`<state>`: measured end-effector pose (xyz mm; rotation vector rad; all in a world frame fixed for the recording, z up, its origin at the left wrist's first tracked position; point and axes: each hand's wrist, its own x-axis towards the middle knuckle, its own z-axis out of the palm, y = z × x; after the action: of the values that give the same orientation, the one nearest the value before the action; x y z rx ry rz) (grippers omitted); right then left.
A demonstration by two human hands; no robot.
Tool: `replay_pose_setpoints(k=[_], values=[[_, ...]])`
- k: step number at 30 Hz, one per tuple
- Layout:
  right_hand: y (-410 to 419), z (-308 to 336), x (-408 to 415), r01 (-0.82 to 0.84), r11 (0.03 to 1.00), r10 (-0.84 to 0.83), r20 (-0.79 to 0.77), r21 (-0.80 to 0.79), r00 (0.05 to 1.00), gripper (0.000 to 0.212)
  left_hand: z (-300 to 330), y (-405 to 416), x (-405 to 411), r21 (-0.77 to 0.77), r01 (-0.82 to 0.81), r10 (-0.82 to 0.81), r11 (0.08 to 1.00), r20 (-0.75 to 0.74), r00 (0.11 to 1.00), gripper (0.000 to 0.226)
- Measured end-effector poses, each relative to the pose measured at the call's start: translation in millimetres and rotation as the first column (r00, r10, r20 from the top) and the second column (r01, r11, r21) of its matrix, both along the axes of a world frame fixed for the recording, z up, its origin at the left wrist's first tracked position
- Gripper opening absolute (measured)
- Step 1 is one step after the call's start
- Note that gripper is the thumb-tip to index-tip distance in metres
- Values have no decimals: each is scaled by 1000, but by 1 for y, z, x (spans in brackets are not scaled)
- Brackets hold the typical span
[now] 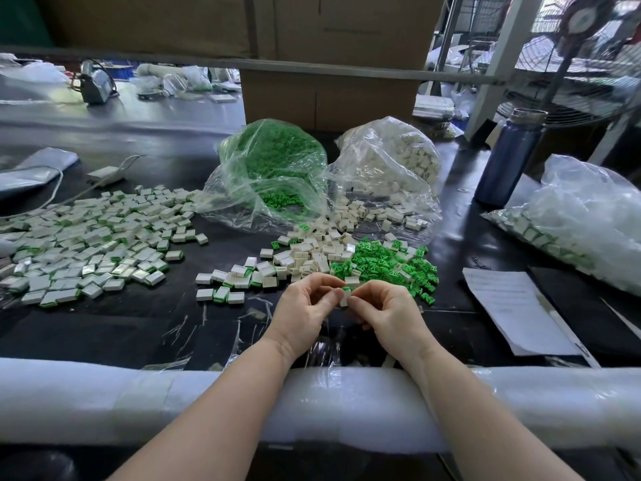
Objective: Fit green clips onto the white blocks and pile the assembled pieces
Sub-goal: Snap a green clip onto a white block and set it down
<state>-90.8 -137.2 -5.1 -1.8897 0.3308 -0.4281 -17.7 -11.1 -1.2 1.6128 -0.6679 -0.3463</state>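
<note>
My left hand (307, 307) and my right hand (385, 312) meet just above the black table, both pinching one small white block (345, 298) with a green clip (346, 289) at its top. Behind my hands lies a heap of loose green clips (385, 263) and a heap of loose white blocks (312, 253). A wide pile of assembled pieces (90, 244) spreads over the left of the table, with a few more (229, 284) near my left hand.
An open bag of green clips (274, 168) and an open bag of white blocks (392, 164) stand at the back. A blue bottle (508, 157), a bag of assembled pieces (582, 216) and paper sheets (513, 307) are at the right. A foam-wrapped rail (138, 400) runs along the near edge.
</note>
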Motion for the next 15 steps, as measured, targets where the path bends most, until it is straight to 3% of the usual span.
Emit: replay_pose_setpoints(k=[9, 15], values=[[4, -1, -1, 67, 938, -68, 11, -341, 998, 8, -2, 1, 3, 27, -133, 130, 991, 103, 986, 19], [5, 1, -3, 63, 909, -68, 3, -412, 998, 6, -3, 1, 3, 67, -132, 123, 989, 124, 985, 19]])
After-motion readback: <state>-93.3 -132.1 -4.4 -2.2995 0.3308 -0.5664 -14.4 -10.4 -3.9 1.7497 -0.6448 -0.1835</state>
